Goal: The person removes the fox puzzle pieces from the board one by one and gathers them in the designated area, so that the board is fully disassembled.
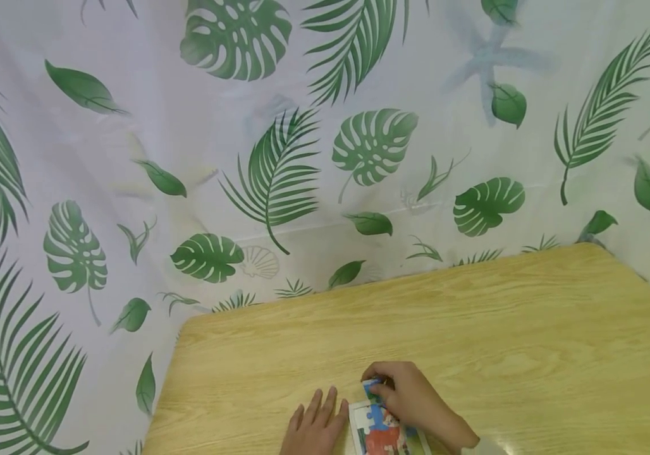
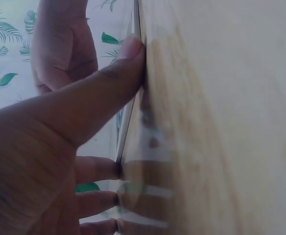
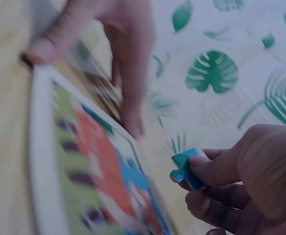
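Note:
A small jigsaw puzzle with a white frame [image 1: 354,428] lies at the bottom of the head view. Its picture has red, blue and green parts, and the lower part is cut off. My right hand [image 1: 413,398] pinches a blue and green jigsaw piece [image 3: 183,168] between thumb and fingers, over the puzzle's far edge. My left hand [image 1: 315,426] rests at the frame's left side with fingers spread and fairly straight. In the left wrist view its thumb [image 2: 126,56] touches the frame's edge, and the other fingertips reach the tabletop.
The puzzle lies on a light wood-grain table [image 1: 279,341]. Behind and to the left of it hangs a white curtain [image 1: 302,259] printed with green leaves, meeting the table's far edge.

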